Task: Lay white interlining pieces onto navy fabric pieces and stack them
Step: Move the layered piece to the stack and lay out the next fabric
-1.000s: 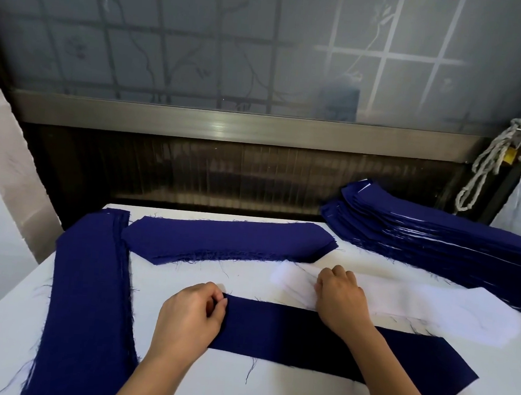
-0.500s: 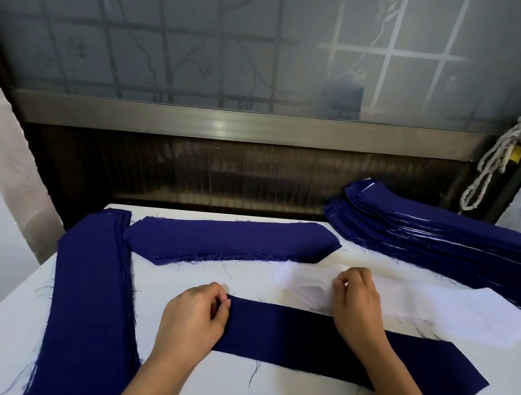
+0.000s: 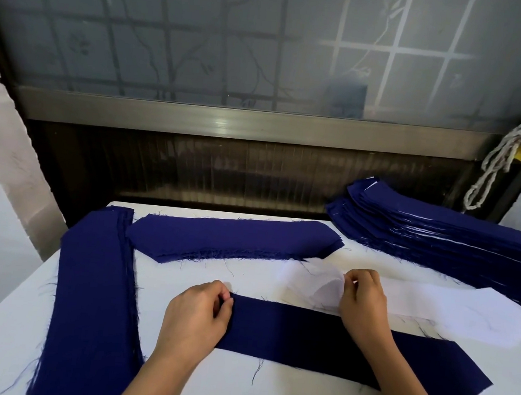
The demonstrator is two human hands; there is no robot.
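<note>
Nearest, the navy piece [image 3: 303, 336] lies long from left to right on the table [image 3: 196, 270], pointed end to the right; its left end is pinched by the left hand [image 3: 195, 314]. Just behind, one white interlining piece [image 3: 324, 286] is pinched by the right hand [image 3: 364, 297]. Only one sheet should be peeled, then laid edge to edge.
</note>
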